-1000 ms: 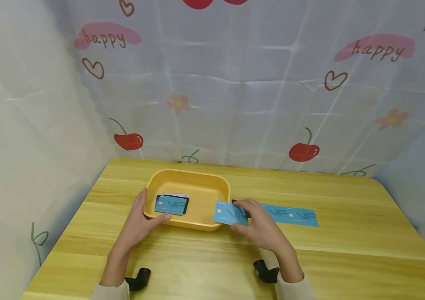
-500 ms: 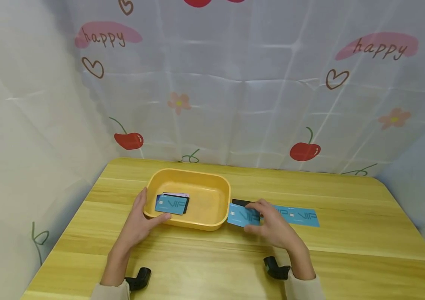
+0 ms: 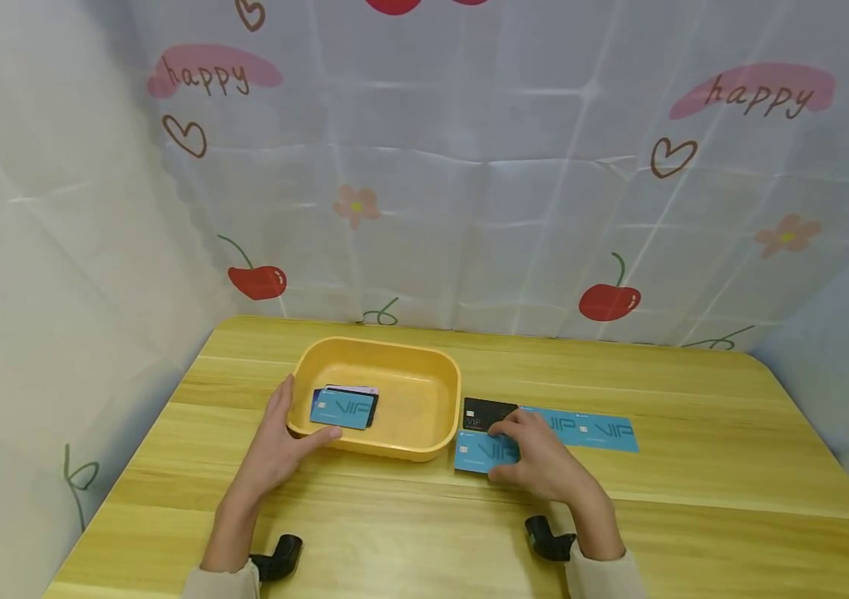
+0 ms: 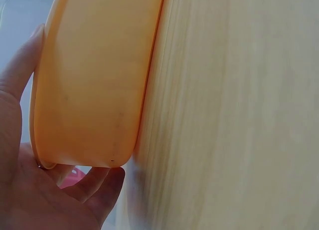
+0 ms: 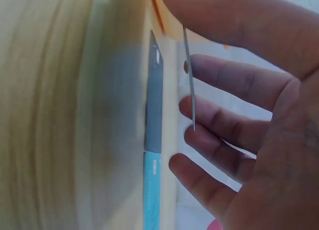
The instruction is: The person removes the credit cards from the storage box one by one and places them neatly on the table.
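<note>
Two-Handed Hold: Positions and Handling

The wooden table (image 3: 394, 532) bears a yellow bin (image 3: 409, 395) left of centre. The bin is probably light, stiff plastic; take hold at the rim. The left hand (image 3: 278, 445) grips its left end, thumb at the near rim. The right hand (image 3: 540, 457) is right of the bin, beside a row of one black card (image 3: 482, 413) and two blue cards (image 3: 604, 432). A card stack (image 3: 342, 410) lies in the bin's left part. The held blue card (image 3: 475, 452), on the black card's near side, is pinched between right thumb and fingers. It should prove light, springy and slick; grip opposite long edges.

Only the right wrist view shows it edge-on, raised off the table; only the head view shows its printed face. The left wrist view adds fingers (image 4: 107, 195) behind the bin's end wall.
</note>
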`<action>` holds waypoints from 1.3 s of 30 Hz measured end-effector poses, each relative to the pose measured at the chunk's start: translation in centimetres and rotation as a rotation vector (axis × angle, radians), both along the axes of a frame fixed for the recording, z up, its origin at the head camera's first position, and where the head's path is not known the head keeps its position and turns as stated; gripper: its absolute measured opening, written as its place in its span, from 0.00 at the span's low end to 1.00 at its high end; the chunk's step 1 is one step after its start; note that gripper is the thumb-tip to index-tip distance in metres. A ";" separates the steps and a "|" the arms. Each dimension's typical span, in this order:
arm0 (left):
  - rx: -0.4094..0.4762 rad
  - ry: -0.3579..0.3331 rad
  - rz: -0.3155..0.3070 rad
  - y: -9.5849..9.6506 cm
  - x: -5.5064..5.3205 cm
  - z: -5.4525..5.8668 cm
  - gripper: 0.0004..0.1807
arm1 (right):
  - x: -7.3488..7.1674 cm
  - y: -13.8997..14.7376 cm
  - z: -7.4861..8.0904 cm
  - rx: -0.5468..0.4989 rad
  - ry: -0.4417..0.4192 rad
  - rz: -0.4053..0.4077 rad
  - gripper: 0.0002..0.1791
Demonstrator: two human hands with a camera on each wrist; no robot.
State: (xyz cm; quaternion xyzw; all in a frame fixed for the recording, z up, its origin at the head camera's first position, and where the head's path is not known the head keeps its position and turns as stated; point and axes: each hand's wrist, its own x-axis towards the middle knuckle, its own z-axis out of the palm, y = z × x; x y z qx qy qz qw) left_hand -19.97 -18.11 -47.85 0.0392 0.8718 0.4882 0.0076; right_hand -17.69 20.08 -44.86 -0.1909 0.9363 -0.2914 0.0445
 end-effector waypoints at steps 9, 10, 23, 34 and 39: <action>0.001 -0.004 0.006 0.0 0.0 0.0 0.67 | 0.0 -0.4 -0.3 0.049 -0.010 -0.063 0.25; 0.001 -0.005 0.007 0.0 0.1 0.0 0.67 | 0.0 -0.4 -0.4 0.055 -0.009 -0.065 0.26; 0.003 -0.007 0.007 0.1 0.1 0.2 0.67 | -0.4 -0.6 -1.7 0.085 0.009 -0.091 0.26; -0.001 -0.012 0.009 0.1 0.1 0.0 0.67 | -0.4 -0.5 -1.9 0.065 0.015 -0.090 0.26; -0.002 -0.010 0.008 0.1 0.1 0.0 0.67 | -0.3 -0.5 -1.9 0.070 -0.004 -0.097 0.25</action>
